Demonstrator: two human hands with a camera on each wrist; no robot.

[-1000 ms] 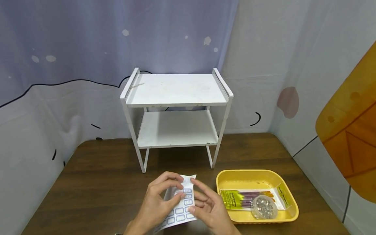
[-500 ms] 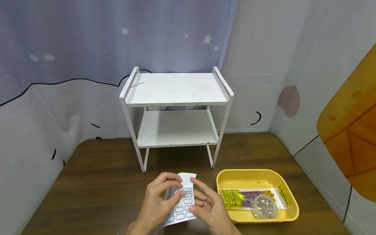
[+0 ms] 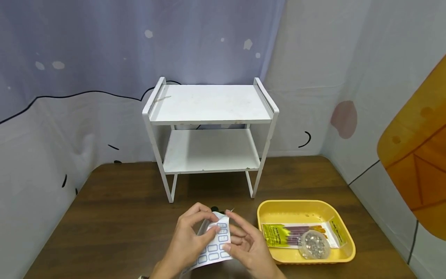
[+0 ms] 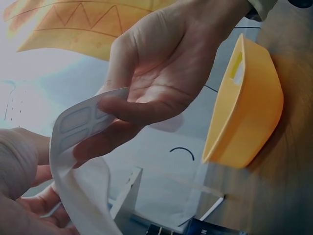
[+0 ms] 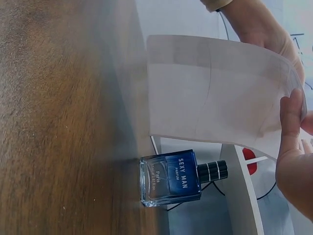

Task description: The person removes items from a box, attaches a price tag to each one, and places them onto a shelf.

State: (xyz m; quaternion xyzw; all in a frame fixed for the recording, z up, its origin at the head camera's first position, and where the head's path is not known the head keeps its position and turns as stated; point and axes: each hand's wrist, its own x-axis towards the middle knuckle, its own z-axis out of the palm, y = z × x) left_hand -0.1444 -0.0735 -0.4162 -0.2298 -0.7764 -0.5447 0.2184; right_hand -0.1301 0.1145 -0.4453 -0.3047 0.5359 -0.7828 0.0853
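Observation:
A white sheet of label stickers (image 3: 213, 248) with rows of blue-bordered rectangles is held between both hands at the front of the table. My left hand (image 3: 186, 238) pinches its upper left part between thumb and fingers. Along the right edge, my right hand (image 3: 252, 248) grips it, thumb in front and other fingers behind. From the right wrist view, the sheet's plain back (image 5: 215, 88) curves in the hands. Behind it on the table stands a blue perfume bottle (image 5: 171, 177) with a black cap; in the head view only the cap (image 3: 216, 209) shows above the sheet.
A yellow basket (image 3: 292, 205) on the right holds a packet of brushes (image 3: 296, 235) and a round clear container (image 3: 314, 245) of small shiny pieces. A white two-tier shelf (image 3: 210, 104) stands at the back of the wooden table (image 3: 104, 217), before printed curtains.
The sheet's top edge has bent down, so the black cap behind it now shows. Both hands stay almost in place on the sheet. The head view has shifted slightly.

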